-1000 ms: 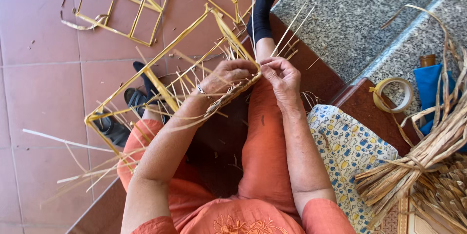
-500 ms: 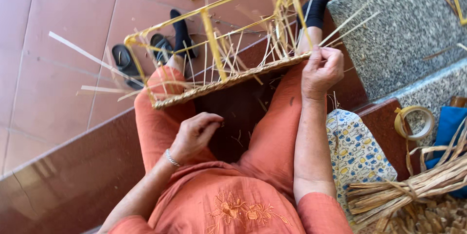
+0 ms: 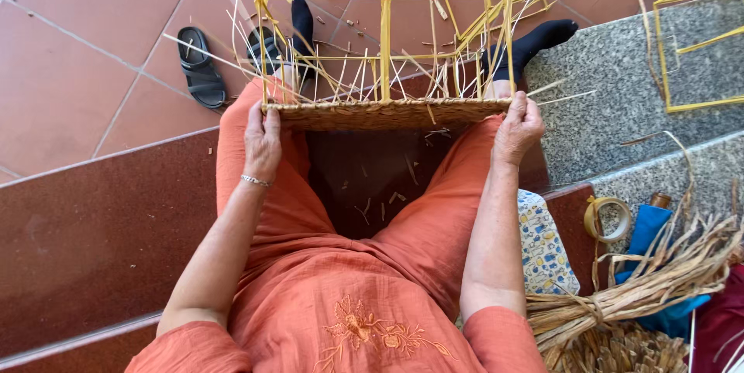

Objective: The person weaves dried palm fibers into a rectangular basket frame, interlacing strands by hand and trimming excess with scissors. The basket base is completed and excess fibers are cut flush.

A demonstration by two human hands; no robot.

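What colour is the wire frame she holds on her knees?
Yellow: the frame shows best in the head view.

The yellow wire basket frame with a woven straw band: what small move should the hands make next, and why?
Probably free the right hand to fetch a strand from the tied bundle of dried straw: the yellow wire basket frame has only its bottom band woven, and the left hand steadies it.

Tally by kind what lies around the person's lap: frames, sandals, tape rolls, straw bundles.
Yellow frames: 4, counting the half-woven frame held by left hand and right hand
Black sandals: 2
Tape roll: 1
Straw bundle: 1
Total: 8
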